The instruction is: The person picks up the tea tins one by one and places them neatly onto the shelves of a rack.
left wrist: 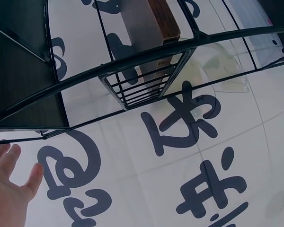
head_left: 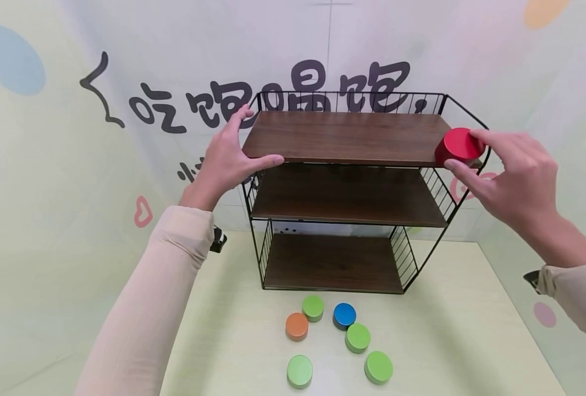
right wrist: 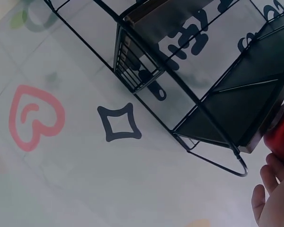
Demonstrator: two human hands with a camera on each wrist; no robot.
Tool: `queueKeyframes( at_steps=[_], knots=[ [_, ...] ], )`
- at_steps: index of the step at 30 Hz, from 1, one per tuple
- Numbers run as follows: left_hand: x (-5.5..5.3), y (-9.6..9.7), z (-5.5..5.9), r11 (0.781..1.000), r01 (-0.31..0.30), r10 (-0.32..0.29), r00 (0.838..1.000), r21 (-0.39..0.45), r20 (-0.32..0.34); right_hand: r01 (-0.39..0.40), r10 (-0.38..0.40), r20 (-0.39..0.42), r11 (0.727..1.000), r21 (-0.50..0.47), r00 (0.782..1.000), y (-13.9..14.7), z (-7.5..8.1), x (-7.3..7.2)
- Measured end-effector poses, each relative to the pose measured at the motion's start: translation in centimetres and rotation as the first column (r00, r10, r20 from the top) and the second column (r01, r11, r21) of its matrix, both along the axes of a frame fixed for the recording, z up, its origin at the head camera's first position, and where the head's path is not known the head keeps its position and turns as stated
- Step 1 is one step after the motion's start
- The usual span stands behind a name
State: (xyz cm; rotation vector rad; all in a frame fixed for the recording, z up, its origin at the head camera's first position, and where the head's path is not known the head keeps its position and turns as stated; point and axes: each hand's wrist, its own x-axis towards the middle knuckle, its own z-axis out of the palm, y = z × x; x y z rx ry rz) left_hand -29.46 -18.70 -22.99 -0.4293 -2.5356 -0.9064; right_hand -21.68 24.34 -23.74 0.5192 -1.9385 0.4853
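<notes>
In the head view a three-tier rack has dark wood-look shelves (head_left: 347, 135) in a black wire frame (head_left: 252, 236). At the front right corner of the top shelf, my right hand (head_left: 520, 179) pinches a glossy red cylinder (head_left: 463, 143) between thumb and fingers. The right wrist view shows part of this red cylinder (right wrist: 281, 135) beside the shelf edge, with the fingers below it. My left hand (head_left: 226, 157) is at the rack's top left corner, fingers spread and thumb stretched along the front edge. Whether it presses on the rack is unclear.
On the pale table (head_left: 451, 330) before the rack lie an orange cylinder (head_left: 297, 326), a blue cylinder (head_left: 344, 315) and several green ones, among them a green cylinder (head_left: 379, 367). A printed cloth (head_left: 139, 33) with large dark characters hangs behind.
</notes>
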Motion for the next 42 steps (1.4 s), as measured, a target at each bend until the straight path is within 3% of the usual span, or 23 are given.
queueKeyframes(
  at_steps=[15,32,42],
  knots=[
    [0.0,0.0,-0.1,1.000,0.002,-0.002,1.000,-0.004,-0.014,0.119,-0.119,0.109,0.993,0.004,0.987,1.1,0.3,-1.3],
    [-0.1,-0.3,-0.2,1.000,0.005,-0.005,1.000,0.003,-0.023,0.138,-0.134,0.110,0.990,-0.031,0.985,1.0,-0.3,-2.1],
    [-0.1,-0.1,-0.1,1.000,0.011,-0.011,1.000,0.002,-0.026,0.132,-0.127,0.045,0.985,-0.108,0.991,0.4,-0.8,-2.0]
  ],
)
